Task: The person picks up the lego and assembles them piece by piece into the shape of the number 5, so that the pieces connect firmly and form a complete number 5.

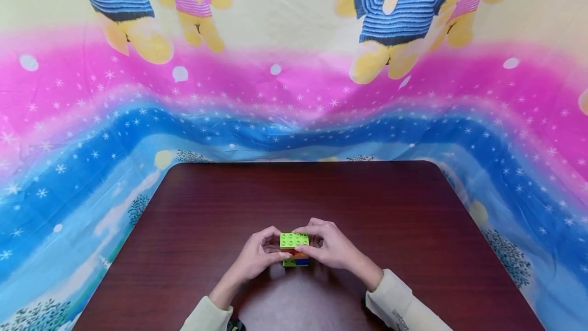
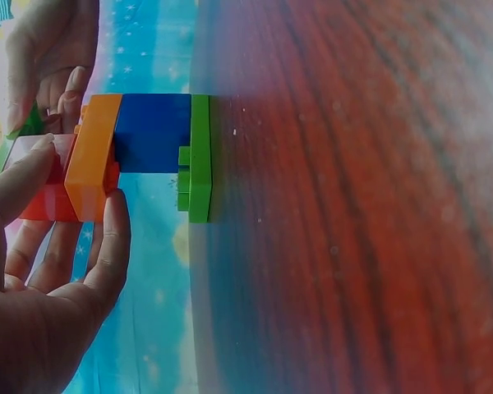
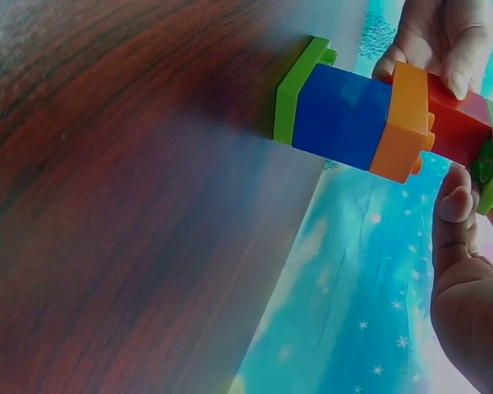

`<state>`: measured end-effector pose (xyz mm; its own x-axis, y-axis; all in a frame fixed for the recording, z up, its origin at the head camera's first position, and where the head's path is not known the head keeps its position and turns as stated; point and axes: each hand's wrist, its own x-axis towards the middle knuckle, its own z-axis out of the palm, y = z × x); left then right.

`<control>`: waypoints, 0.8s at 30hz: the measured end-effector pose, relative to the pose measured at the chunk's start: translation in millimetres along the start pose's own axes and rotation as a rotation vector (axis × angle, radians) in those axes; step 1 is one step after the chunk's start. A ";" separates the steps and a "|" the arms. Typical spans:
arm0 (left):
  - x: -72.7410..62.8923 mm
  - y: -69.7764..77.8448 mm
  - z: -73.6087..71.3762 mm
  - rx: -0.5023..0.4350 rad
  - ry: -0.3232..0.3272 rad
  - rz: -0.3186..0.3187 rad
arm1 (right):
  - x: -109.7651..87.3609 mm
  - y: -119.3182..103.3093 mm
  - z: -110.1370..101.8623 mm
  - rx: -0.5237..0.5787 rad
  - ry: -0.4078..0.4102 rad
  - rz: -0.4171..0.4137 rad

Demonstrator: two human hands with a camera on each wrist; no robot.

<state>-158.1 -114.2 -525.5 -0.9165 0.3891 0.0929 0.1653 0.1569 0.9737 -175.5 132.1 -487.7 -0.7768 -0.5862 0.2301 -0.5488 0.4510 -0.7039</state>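
Observation:
A small stack of toy building bricks stands on the table between both hands. Lowest is a green plate [image 2: 200, 164], carrying a blue brick [image 2: 154, 131] on one end. Above that an orange brick [image 2: 94, 156] overhangs the blue one, then comes a red brick [image 3: 456, 119]. The top green plate [image 1: 294, 240], studs up, covers the red brick in the head view. My left hand [image 1: 257, 255] grips the red brick, thumb on its near side and fingers by the orange brick. My right hand [image 1: 335, 246] pinches the top green plate at its right end.
The dark red-brown wooden table [image 1: 220, 203] has rounded far corners. Behind and beside it hangs a cloth [image 1: 285, 75] printed with bears and snowflakes. Light sleeves [image 1: 390, 295] cover both forearms near the table's front.

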 end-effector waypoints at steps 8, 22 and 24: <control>-0.2 -0.5 -0.2 -0.007 -0.001 0.001 | -0.1 -0.6 0.1 -0.002 -0.002 0.005; -0.2 -0.4 -0.4 -0.002 -0.007 -0.002 | -0.3 -1.2 -0.3 -0.007 -0.002 0.002; -0.3 -0.2 -0.4 -0.003 -0.008 -0.005 | -0.5 -1.5 -0.4 -0.001 -0.004 0.008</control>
<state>-157.9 -114.7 -525.7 -0.9142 0.3960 0.0864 0.1596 0.1557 0.9748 -174.4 132.0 -486.5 -0.7796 -0.5858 0.2217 -0.5433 0.4563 -0.7047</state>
